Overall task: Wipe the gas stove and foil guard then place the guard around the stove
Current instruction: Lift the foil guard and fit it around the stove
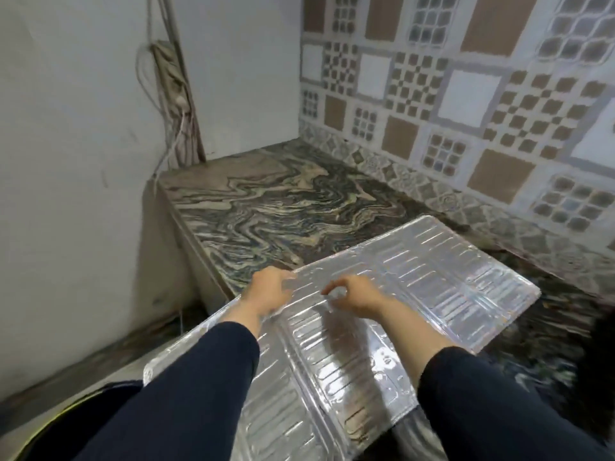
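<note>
The silver foil guard (pixel 432 277), ribbed and folded into panels, lies tilted across the marbled countertop (pixel 266 207) and hangs over its front edge toward me. My left hand (pixel 266 291) grips the guard's upper left edge. My right hand (pixel 352 294) pinches the foil near a fold in the middle. Both arms wear dark sleeves. No stove and no cloth are in view.
A white wall (pixel 66 161) closes the left side, with cables and a power strip (pixel 173 81) hanging in the corner. Patterned tiles (pixel 466 94) cover the back wall. A dark shape (pixel 602 331) shows at the right edge.
</note>
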`<state>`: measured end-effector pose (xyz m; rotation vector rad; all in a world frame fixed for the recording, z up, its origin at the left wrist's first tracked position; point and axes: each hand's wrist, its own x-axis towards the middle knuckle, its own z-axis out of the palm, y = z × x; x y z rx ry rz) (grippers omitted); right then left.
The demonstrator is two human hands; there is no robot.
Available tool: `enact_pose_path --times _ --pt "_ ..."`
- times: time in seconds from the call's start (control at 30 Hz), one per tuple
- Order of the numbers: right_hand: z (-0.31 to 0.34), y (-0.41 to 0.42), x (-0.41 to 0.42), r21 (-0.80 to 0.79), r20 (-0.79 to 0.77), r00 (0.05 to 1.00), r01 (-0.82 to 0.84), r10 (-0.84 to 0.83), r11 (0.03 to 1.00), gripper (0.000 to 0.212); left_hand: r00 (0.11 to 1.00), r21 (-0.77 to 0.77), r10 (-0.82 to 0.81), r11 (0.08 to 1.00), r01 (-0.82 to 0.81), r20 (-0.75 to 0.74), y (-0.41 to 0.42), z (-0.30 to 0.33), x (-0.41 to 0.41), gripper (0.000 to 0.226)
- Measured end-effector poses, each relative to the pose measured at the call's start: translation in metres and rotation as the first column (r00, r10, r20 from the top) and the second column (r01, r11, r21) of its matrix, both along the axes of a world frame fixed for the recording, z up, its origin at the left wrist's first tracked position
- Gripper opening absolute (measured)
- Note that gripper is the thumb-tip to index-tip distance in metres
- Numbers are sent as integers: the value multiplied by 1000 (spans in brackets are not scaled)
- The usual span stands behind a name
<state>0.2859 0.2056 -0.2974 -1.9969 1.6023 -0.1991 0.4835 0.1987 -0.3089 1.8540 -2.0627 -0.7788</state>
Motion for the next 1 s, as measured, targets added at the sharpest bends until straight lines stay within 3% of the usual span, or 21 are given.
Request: enact_pose_path --times 0.2,0.4,0.57,0.73,1.0 --pt "-33 -28 67 -110 -48 993 -112 108 988 29 982 18 175 984 -177 75 14 -38 51 43" --pt "-44 -62 83 -59 -129 974 -196 187 979 30 956 108 103 985 -137 276 2 -53 56 60" --pt "-49 -64 83 -29 -180 962 -212 203 977 22 975 102 59 991 -83 216 -4 -57 62 62" --pt "-49 -62 87 -28 -225 948 -237 225 971 27 995 22 91 995 -92 44 2 -66 59 59" --pt "-38 -69 90 10 -273 899 -353 342 936 34 996 84 53 995 -58 69 -1 -63 60 66"
